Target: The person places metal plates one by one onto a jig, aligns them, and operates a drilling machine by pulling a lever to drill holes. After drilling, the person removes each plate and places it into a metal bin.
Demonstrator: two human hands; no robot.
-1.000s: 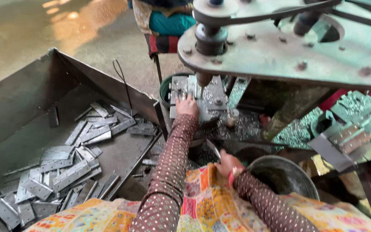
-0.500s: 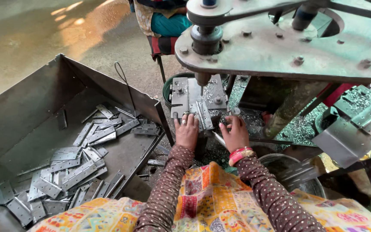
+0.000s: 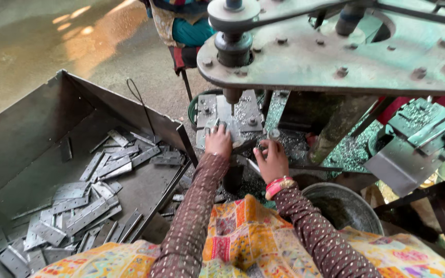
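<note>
This is a small metalworking workshop. A heavy belt-driven drill press (image 3: 305, 46) of worn, bolted steel plate looms overhead, its bit above a fixture strewn with metal shavings (image 3: 292, 141). To one side a big sheet-metal bin (image 3: 21, 134) holds a heap of flat steel hinge plates (image 3: 86, 206), set on a bare concrete floor (image 3: 52, 36).

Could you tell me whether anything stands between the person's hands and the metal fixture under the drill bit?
Nothing visible does. The left hand already rests on the metal fixture below the drill bit, and the right hand sits just beside it among the metal shavings.
</note>
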